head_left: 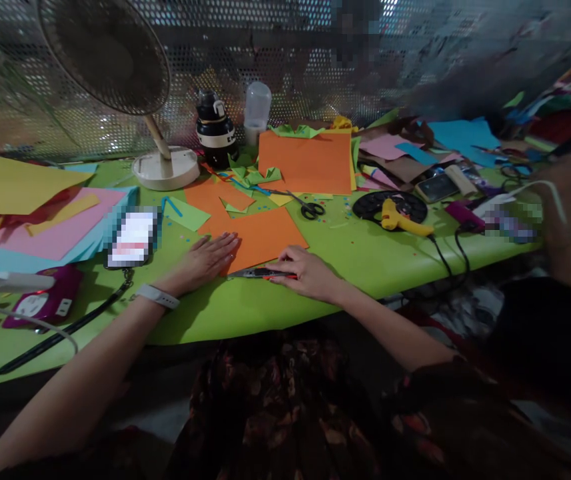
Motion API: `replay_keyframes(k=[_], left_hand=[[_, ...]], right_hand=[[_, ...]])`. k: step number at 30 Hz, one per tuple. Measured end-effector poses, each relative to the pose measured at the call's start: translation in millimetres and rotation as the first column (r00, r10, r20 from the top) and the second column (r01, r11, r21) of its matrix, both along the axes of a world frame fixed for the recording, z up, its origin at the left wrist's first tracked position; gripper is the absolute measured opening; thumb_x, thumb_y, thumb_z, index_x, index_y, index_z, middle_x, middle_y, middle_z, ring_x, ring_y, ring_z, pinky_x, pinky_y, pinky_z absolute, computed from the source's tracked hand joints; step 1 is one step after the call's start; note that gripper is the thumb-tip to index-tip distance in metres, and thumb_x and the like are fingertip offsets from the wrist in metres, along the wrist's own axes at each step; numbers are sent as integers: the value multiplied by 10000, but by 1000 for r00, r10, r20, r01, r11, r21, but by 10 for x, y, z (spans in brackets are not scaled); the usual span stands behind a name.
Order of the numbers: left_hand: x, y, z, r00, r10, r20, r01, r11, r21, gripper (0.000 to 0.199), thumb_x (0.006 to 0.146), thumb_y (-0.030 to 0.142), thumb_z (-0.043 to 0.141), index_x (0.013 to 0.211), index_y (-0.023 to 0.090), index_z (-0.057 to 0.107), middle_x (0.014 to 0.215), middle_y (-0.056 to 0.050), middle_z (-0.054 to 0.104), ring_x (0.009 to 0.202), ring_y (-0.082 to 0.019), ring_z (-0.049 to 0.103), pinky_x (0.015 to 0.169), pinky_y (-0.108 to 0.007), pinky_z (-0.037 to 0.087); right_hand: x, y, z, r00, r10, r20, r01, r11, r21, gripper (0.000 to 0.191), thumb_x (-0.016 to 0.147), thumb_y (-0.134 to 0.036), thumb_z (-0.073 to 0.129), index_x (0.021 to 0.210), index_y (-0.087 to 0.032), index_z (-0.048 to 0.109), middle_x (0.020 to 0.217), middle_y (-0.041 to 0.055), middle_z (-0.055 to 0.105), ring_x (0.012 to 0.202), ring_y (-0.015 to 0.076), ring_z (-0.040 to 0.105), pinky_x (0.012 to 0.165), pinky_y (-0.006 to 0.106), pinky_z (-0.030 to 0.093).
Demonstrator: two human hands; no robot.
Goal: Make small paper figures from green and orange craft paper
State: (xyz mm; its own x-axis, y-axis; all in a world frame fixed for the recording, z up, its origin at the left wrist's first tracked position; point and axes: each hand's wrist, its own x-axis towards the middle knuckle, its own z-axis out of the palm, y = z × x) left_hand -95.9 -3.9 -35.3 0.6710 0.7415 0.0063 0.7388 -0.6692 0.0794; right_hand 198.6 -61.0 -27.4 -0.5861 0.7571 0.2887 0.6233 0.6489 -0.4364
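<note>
My left hand (pixel 210 259) lies flat with its fingers stretched out, pressing on the left part of an orange paper sheet (pixel 270 233). My right hand (pixel 308 272) is closed around what looks like a utility knife (pixel 258 273), black and orange with a slim grey pointed end. The tool lies along the sheet's near edge, its point towards the left. My fingers hide part of its body. Another orange paper piece (pixel 215 195) lies just behind the sheet, beside a light green scrap (pixel 188 213).
Scissors (pixel 311 208) lie behind the sheet. A yellow glue gun (pixel 405 219) rests on a black round tray (pixel 365 203). Paper stacks (pixel 80 227), a phone (pixel 134 237), a fan (pixel 165 170) and a bottle (pixel 216 137) stand around. Another person's arm (pixel 565 200) is at right.
</note>
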Motion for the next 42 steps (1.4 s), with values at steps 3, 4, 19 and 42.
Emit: replay_keyframes(k=[3,4,19,42], left_hand=[[1,-8,7,1000,-6,11,6,1000,5,526,1019,374,203,1530,254,229,1577,-32,290,1455,-178,250,1182,-393,152],[4,-14,17,1000,-5,14,5,1000,4,526,1020,376,198,1529,245,236,1576,-34,290,1454,-176,252,1182,-395,152],[7,-124,181,998,-54,33,55,998,-24,875,846,710,440,1539,237,190,1575,-63,244,1450,-264,251,1201,-470,145],[-98,-182,292,998,-63,-29,60,995,-83,790,869,659,458,1532,310,207,1575,-31,220,1429,-282,291,1200,-494,174]], right_hand=[[-39,2,11,1000,-9,14,9,1000,-10,322,907,-367,606,1194,-245,687,1025,83,610,959,199,571,823,334,487],[-58,1,13,1000,-16,20,16,1000,-8,321,910,-367,602,1200,-256,684,1031,83,610,959,201,570,824,338,488],[904,389,103,894,-428,-135,443,889,117,322,925,-414,552,1196,-286,670,947,64,606,893,213,593,788,374,507],[345,326,-85,942,27,335,-79,987,141,462,990,-455,418,1346,-192,552,1448,91,482,1365,240,431,1115,477,355]])
